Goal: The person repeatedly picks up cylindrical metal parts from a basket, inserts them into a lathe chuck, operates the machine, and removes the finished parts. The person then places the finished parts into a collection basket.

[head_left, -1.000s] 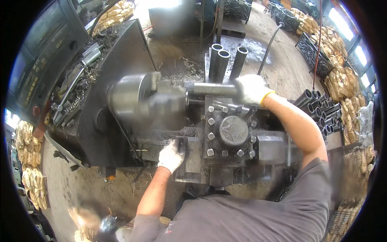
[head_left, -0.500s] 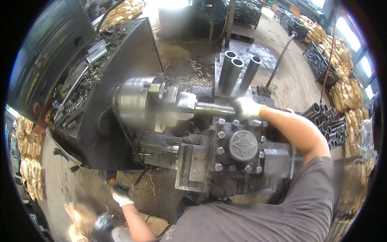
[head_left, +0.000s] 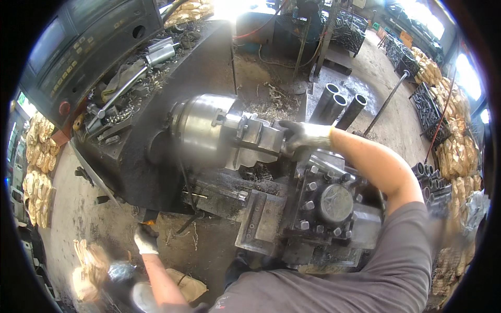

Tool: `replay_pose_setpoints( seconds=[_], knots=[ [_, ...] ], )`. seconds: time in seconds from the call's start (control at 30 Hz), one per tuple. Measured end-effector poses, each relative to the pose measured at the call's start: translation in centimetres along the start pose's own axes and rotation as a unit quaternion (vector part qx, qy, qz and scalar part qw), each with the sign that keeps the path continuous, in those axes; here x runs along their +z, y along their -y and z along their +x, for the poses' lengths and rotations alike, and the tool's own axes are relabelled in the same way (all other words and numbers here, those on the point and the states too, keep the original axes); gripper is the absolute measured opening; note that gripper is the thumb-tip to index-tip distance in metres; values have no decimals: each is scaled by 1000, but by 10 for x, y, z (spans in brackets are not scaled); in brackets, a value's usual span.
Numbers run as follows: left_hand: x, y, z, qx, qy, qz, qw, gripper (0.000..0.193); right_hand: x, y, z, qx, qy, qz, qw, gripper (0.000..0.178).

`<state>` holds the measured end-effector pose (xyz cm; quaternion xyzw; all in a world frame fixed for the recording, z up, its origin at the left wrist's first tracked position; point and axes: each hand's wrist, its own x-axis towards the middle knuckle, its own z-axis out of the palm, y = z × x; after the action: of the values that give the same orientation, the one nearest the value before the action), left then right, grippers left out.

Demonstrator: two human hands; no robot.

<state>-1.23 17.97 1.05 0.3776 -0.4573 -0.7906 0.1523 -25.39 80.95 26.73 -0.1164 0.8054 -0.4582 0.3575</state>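
My right hand [head_left: 305, 136], in a pale glove with dark fingertips, is at the front of a lathe chuck [head_left: 206, 122]. Its fingers curl at the chuck jaws [head_left: 261, 140], round the end of a steel tube that is mostly hidden by jaws and glove. Below the machine at the left, my gloved left hand [head_left: 146, 240] has its fingers loosely apart and holds nothing visible. It is just under a dark block with an orange tip [head_left: 150, 222]. A shiny cylindrical piece [head_left: 327, 166] lies by the bolted tool post [head_left: 334, 203].
Several steel tubes [head_left: 353, 112] stand upright behind the tool post. More tubes [head_left: 430, 182] are stacked at the right. A long-handled tool [head_left: 122, 91] lies among metal chips on the machine's left side. The control panel [head_left: 73, 57] rises at upper left. Brown-wrapped bundles [head_left: 454, 141] line the right.
My right hand has moved left along the tube to the chuck jaws, and the tube's exposed length is no longer seen. My left hand has come up nearer the orange tip. The view has shifted.
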Motion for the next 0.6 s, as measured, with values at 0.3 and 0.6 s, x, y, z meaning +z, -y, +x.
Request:
replay_pose_setpoints(
  seconds=[0.3,0.6],
  knots=[
    [45,-55,-43,431,-178,476,746,44,-35,-158,-101,146,-202,-418,874,40],
    [339,-318,-66,581,-73,661,469,67,53,-138,-274,-204,-732,-4,649,33]
  ],
)
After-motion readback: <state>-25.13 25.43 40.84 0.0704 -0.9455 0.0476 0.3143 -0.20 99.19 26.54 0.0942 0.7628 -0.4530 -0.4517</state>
